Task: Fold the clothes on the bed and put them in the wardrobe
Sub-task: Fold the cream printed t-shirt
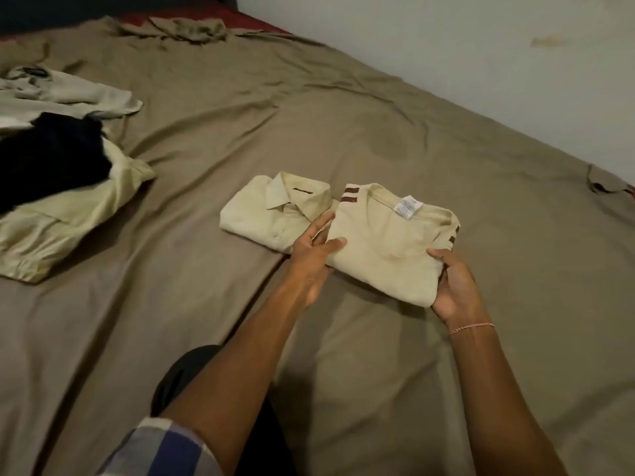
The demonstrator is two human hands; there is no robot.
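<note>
Cream tee (388, 242) edges: left hand (311, 259), right hand (453, 290)

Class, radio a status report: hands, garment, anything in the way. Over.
Left hand and right hand grip folded striped T-shirt. Its edge overlaps folded collared shirt. Unfolded pile lies far left.

Folded T-shirt (388, 242): label (407, 206) txt too small to read. Right hand (453, 290): fingers hidden under T-shirt's near-right corner. Collared shirt (275, 214), just left of T-shirt: right edge covered by it. Clothes pile (68, 207), far left of T-shirt: cut off at frame edge.
</note>
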